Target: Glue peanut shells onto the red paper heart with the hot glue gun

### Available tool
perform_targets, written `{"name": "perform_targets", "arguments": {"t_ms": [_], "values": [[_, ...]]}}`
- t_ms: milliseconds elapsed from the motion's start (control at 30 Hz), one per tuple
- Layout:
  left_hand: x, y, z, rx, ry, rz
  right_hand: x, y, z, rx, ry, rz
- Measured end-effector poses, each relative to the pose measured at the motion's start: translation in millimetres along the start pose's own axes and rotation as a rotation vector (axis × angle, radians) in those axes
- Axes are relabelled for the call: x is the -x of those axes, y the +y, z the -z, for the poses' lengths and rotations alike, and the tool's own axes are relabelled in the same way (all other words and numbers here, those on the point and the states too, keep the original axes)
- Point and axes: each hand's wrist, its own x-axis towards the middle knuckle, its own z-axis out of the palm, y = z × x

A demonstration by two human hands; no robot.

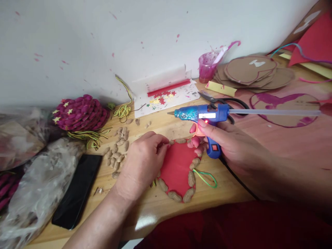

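Observation:
My right hand (220,138) is wrapped round a blue hot glue gun (207,114), with a finger at its orange trigger. The gun's metal nozzle points left, its red light is lit, and a long clear glue stick sticks out of the back. Below it lies a red heart-shaped piece (177,166) edged with peanuts (191,178). My left hand (145,159) covers the piece's left side, its fingers pinched at the upper edge, apparently on a peanut that they mostly hide. A green and yellow cord loop (207,178) comes out at the right.
Loose peanuts (118,148) and a black phone (77,190) lie left, near plastic bags (46,183) and a stack of magenta peanut-covered pieces (80,112). Behind are star confetti on paper (145,109), black scissors (233,103), a paint cup (206,69) and cardboard shapes (249,69).

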Motion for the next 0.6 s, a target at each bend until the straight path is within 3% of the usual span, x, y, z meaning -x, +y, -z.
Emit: {"name": "perform_targets", "arguments": {"t_ms": [600], "values": [[0.2,2.5,-2.4,-0.013,0.004,-0.022,0.5,-2.1,-0.9,0.023,-0.007,-0.022]]}}
